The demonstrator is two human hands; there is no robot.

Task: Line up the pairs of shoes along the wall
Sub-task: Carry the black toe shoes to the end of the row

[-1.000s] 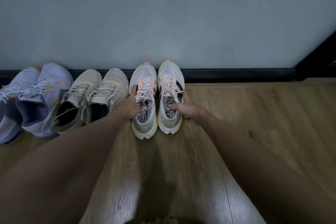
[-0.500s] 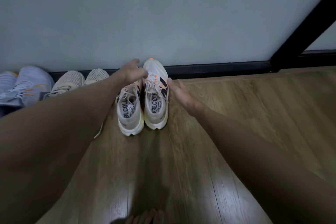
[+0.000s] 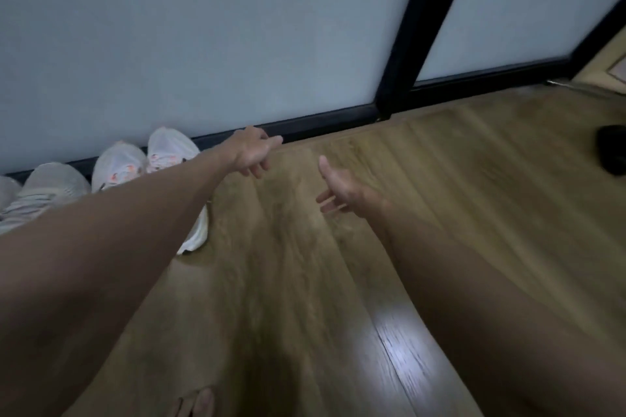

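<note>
My left hand (image 3: pixel 252 154) and right hand (image 3: pixel 342 191) hang loosely curled, holding nothing; a second ago they gripped the white pair (image 3: pixel 145 162). That pair now sits left of my fingers, toes to the wall (image 3: pixel 203 44), done I judge. A dark thing (image 3: pixel 613 154), blurred, lies far right.

Both hands, left (image 3: pixel 253 155) and right (image 3: pixel 342 191), empty above wood floor (image 3: pixel 440 186), white shoes (image 3: pixel 145 162) left.
</note>
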